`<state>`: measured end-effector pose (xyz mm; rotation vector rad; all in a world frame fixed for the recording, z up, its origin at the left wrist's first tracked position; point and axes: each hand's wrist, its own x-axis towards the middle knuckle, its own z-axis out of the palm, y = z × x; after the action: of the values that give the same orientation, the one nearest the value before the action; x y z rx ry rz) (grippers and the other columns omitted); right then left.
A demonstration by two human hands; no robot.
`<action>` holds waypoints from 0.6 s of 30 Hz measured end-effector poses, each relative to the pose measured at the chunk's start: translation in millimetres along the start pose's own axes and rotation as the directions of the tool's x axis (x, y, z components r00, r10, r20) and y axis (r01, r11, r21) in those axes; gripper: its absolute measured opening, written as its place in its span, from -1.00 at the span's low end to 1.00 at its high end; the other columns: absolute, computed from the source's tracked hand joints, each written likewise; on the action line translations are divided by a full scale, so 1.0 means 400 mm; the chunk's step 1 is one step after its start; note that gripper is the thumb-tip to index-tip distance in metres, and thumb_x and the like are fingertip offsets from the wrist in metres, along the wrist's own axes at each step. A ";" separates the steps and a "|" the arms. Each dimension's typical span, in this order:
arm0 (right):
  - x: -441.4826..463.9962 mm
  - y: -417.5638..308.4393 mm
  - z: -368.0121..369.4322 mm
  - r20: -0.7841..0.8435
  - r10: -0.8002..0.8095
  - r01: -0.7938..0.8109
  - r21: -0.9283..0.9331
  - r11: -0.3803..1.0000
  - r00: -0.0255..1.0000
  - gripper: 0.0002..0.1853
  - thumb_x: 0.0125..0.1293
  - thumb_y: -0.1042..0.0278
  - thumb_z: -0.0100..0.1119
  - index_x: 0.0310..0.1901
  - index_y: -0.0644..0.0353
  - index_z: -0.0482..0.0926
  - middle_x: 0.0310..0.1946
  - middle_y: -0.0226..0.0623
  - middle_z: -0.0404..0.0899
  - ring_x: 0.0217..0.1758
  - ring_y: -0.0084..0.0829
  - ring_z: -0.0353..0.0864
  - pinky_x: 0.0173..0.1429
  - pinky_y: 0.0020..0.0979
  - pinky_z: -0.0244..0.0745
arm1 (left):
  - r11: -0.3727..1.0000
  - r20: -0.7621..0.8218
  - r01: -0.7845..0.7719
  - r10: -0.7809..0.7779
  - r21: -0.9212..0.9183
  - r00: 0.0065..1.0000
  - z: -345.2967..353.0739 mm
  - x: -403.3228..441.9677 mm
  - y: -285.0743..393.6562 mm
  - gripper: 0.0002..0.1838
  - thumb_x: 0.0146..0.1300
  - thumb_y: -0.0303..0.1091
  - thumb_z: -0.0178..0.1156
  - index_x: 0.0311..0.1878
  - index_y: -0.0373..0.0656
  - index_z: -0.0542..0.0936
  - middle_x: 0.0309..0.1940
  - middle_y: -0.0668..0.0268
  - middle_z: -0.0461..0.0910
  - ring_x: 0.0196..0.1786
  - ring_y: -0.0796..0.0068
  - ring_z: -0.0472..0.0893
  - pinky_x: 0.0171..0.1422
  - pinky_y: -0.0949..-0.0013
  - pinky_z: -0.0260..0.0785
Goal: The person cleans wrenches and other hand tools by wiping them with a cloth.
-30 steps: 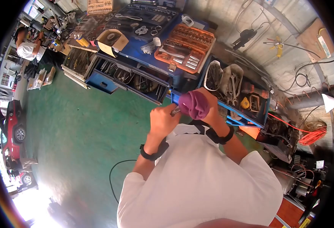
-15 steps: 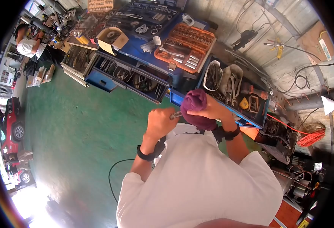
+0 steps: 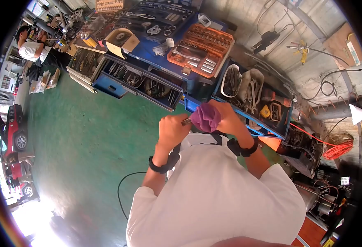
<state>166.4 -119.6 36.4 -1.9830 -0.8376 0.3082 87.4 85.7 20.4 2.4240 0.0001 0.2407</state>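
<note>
My left hand (image 3: 174, 131) is closed around a slim metal tool (image 3: 186, 121). Only a short piece of its shaft shows, so its exact kind is hidden. A crumpled purple cloth (image 3: 205, 118) is bunched in my right hand (image 3: 227, 118), against the tool's far end. Both hands are in front of my chest, near the open blue drawer (image 3: 240, 108) of the tool bench. In that drawer lie several wrenches (image 3: 253, 94) and a yellow tape measure (image 3: 265, 112).
An orange socket set case (image 3: 201, 50) lies open on the blue bench top, beside a cardboard box (image 3: 121, 42). Another open drawer (image 3: 148, 84) juts out at front left. A coil of orange hose (image 3: 337, 149) hangs at right. Another person (image 3: 35, 49) stands at far left.
The purple cloth has shifted a little left and looks more tightly bunched; its lower hanging part no longer shows. My right hand has turned around it, while my left hand has barely moved.
</note>
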 end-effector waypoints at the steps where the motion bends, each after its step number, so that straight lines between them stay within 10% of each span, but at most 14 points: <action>1: -0.004 -0.006 0.006 -0.059 -0.046 0.048 0.035 0.998 0.997 -0.53 -0.04 0.38 0.50 -0.05 0.20 0.56 -0.26 -0.09 0.63 -0.25 -0.02 0.64 -0.15 -0.27 0.53 | 0.999 -0.007 -0.010 0.009 -0.044 1.000 -0.001 0.002 0.000 -0.87 -0.02 -0.40 0.33 -0.53 -0.21 0.59 -0.67 0.05 0.47 -0.62 0.02 0.45 -0.49 0.20 0.33; 5: -0.014 -0.014 0.025 -0.272 -0.153 0.216 0.218 0.952 0.950 -0.48 -0.08 0.42 0.54 -0.02 0.21 0.57 -0.28 -0.26 0.64 -0.27 -0.25 0.67 -0.08 -0.39 0.54 | 0.975 0.036 0.020 -0.012 -0.220 0.999 0.020 0.009 -0.003 -0.87 0.06 -0.33 0.32 -0.50 -0.15 0.64 -0.75 0.18 0.47 -0.65 0.13 0.51 -0.53 0.19 0.30; 8: -0.003 -0.012 0.025 -0.349 -0.195 0.282 0.220 0.934 0.917 -0.48 -0.07 0.41 0.56 -0.02 0.24 0.59 -0.21 -0.28 0.64 -0.21 -0.37 0.66 -0.03 -0.43 0.53 | 0.781 0.365 0.268 -0.055 -0.564 0.929 0.042 0.014 0.007 -0.81 0.18 -0.31 0.32 -0.49 -0.18 0.66 -0.74 0.39 0.44 -0.73 0.50 0.35 -0.59 0.31 0.16; 10: 0.014 0.001 0.026 -0.375 -0.192 0.264 0.150 0.953 0.907 -0.47 -0.09 0.41 0.58 -0.02 0.25 0.59 -0.17 -0.26 0.63 -0.18 -0.37 0.65 -0.03 -0.43 0.52 | 0.315 0.604 0.571 0.009 -0.758 0.797 0.037 0.025 0.034 -0.80 0.29 -0.30 0.27 -0.38 -0.23 0.67 -0.67 0.57 0.33 -0.66 0.77 0.16 -0.61 0.46 0.00; 13: 0.021 0.019 0.032 -0.424 -0.220 0.265 0.051 0.963 0.878 -0.44 -0.09 0.38 0.62 -0.01 0.27 0.60 -0.08 -0.21 0.61 -0.13 -0.36 0.64 -0.02 -0.41 0.53 | 0.013 0.756 0.779 0.252 -0.626 0.604 0.039 0.045 0.003 -0.83 0.32 -0.29 0.26 -0.22 -0.21 0.66 -0.64 0.63 0.26 -0.64 0.82 0.09 -0.59 0.56 -0.11; 15: 0.019 0.029 0.040 -0.506 -0.175 0.176 -0.046 0.983 0.845 -0.48 -0.06 0.35 0.63 -0.04 0.27 0.61 -0.09 -0.22 0.61 -0.14 -0.37 0.63 -0.02 -0.41 0.53 | -0.005 0.747 0.781 0.289 -0.624 0.598 0.040 0.050 -0.002 -0.79 0.35 -0.28 0.24 -0.12 -0.24 0.63 -0.65 0.65 0.15 -0.63 0.84 0.07 -0.58 0.59 -0.14; 18: 0.001 0.029 0.025 -0.459 -0.062 0.081 0.022 0.996 0.886 -0.49 0.04 0.29 0.58 0.02 0.19 0.58 -0.07 -0.21 0.59 -0.08 -0.29 0.62 0.03 -0.35 0.55 | 0.330 0.685 0.635 0.051 -0.698 0.726 0.035 0.060 0.021 -0.79 0.35 -0.29 0.23 -0.08 -0.22 0.61 -0.62 0.55 0.37 -0.64 0.76 0.19 -0.56 0.50 0.04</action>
<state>166.6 -116.5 21.3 -1.8713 -0.5879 -0.1864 112.8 71.7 19.5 1.1707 0.0475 -0.6278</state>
